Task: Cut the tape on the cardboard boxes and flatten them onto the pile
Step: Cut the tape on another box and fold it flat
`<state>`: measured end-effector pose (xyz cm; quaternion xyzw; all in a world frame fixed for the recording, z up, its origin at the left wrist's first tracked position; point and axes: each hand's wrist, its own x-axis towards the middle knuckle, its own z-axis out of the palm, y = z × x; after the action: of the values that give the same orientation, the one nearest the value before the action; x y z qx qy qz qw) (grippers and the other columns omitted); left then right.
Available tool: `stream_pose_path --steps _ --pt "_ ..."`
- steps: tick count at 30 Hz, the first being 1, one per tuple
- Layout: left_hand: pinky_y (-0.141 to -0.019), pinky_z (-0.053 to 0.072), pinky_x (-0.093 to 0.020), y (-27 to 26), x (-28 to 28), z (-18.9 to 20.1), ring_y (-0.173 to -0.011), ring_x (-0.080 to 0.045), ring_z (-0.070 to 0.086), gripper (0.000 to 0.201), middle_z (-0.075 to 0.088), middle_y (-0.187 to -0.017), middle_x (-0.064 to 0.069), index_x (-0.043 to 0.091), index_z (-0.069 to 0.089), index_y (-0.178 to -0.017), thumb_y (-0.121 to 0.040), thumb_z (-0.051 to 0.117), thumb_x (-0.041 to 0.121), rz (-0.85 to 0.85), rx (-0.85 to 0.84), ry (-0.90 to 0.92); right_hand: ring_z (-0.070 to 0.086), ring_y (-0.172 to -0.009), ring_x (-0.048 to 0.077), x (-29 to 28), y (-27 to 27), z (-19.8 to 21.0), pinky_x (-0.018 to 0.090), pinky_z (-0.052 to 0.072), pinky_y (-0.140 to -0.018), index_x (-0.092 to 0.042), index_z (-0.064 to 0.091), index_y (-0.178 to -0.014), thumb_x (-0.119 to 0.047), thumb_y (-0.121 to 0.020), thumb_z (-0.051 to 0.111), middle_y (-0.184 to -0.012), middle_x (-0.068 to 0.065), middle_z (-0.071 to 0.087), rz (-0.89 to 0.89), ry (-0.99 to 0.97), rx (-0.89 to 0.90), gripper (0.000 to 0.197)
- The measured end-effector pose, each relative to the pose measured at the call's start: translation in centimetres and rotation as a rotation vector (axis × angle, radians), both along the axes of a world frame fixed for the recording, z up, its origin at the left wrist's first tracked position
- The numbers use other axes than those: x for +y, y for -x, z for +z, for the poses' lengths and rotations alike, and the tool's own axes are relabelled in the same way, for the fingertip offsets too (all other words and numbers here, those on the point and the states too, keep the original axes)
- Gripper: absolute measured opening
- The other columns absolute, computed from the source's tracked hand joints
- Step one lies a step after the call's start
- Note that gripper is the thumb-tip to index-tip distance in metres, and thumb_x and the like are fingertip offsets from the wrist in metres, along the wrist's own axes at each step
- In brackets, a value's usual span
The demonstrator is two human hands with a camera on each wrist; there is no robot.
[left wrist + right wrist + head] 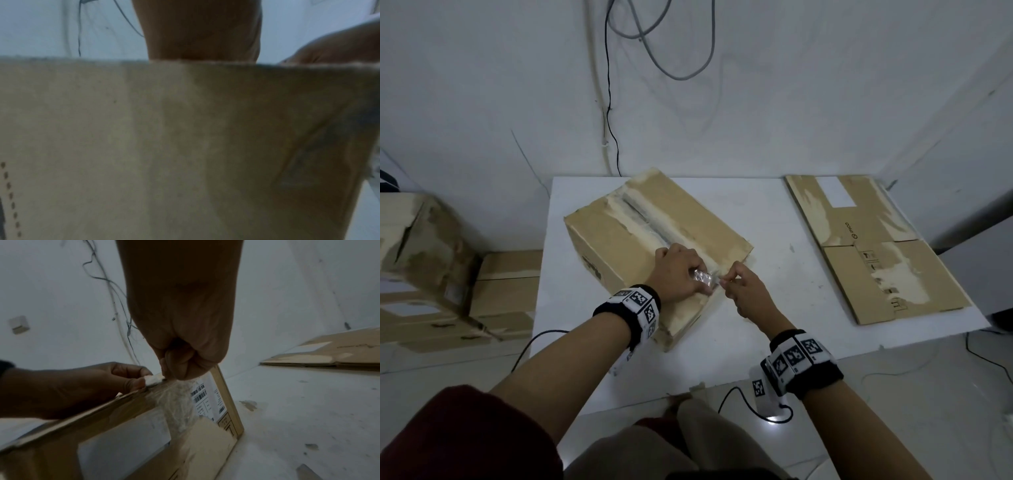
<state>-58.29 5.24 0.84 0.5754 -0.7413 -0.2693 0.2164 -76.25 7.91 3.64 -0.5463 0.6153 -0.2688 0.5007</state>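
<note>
A brown cardboard box (654,233) stands on the white table (774,222), its top seam torn pale and still holding clear tape (650,222). At the box's near end my left hand (681,272) pinches a crumpled wad of peeled tape (703,279). My right hand (734,284) pinches the same strip just to the right. In the right wrist view my right hand (176,371) is a fist over the tape wad (153,379), and stretched tape (179,400) runs down the box's end beside a shipping label (207,399). The left wrist view shows mostly the box wall (164,146).
A pile of flattened boxes (873,246) lies on the table's right side. Several unflattened boxes (431,267) are stacked on the floor at the left. Cables (613,120) hang down the wall behind the table. A wall corner stands at the far right.
</note>
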Motion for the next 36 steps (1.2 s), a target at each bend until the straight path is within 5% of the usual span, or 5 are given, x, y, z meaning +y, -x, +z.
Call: stream_pose_path --steps 3,20,30,33,36 --pt "-0.083 0.015 -0.027 0.0 0.2 -0.1 -0.107 -0.009 0.039 0.034 0.057 -0.093 0.020 0.031 0.066 -0.086 -0.064 0.080 0.053 -0.007 0.001 0.047 0.031 -0.044 0.002 0.3 -0.3 -0.2 0.012 0.025 -0.040 -0.003 0.044 -0.085 -0.012 -0.096 0.057 -0.062 0.000 0.044 -0.029 0.047 0.035 0.020" --pt "-0.081 0.012 -0.025 -0.4 0.8 -0.4 -0.106 -0.011 0.038 0.037 0.055 -0.092 0.018 0.024 0.067 -0.091 -0.070 0.072 0.054 -0.024 0.032 0.161 0.031 -0.047 0.006 0.7 -1.1 -0.1 0.020 0.021 -0.040 -0.014 0.042 -0.078 -0.009 -0.096 0.054 -0.066 0.001 0.046 -0.133 -0.057 -0.023 0.022" --pt "-0.083 0.016 -0.024 -0.5 0.5 0.4 -0.110 -0.015 0.041 0.031 0.056 -0.087 0.016 0.022 0.070 -0.086 -0.065 0.083 0.041 -0.002 0.159 0.037 0.032 -0.051 0.013 0.9 -0.5 0.2 0.021 0.024 -0.040 -0.012 0.048 -0.080 -0.011 -0.094 0.056 -0.066 0.006 0.052 -0.144 -0.127 0.058 0.016" --pt "-0.083 0.015 -0.024 -0.6 0.5 0.3 -0.109 -0.014 0.041 0.033 0.057 -0.087 0.017 0.026 0.068 -0.085 -0.066 0.079 0.050 -0.041 0.114 0.008 0.029 -0.044 0.009 1.4 -1.1 0.4 0.020 0.020 -0.040 -0.014 0.044 -0.077 -0.011 -0.094 0.056 -0.060 0.003 0.048 -0.092 -0.138 0.002 0.021" --pt "-0.084 0.020 -0.030 -0.7 0.5 0.3 -0.099 -0.010 0.040 0.049 0.059 -0.083 0.013 0.028 0.060 -0.076 -0.067 0.055 0.076 -0.068 0.087 0.020 0.025 -0.042 0.008 2.5 -0.9 0.2 0.019 0.018 -0.040 -0.015 0.043 -0.078 -0.014 -0.095 0.057 -0.057 0.000 0.045 -0.024 -0.164 -0.056 0.023"
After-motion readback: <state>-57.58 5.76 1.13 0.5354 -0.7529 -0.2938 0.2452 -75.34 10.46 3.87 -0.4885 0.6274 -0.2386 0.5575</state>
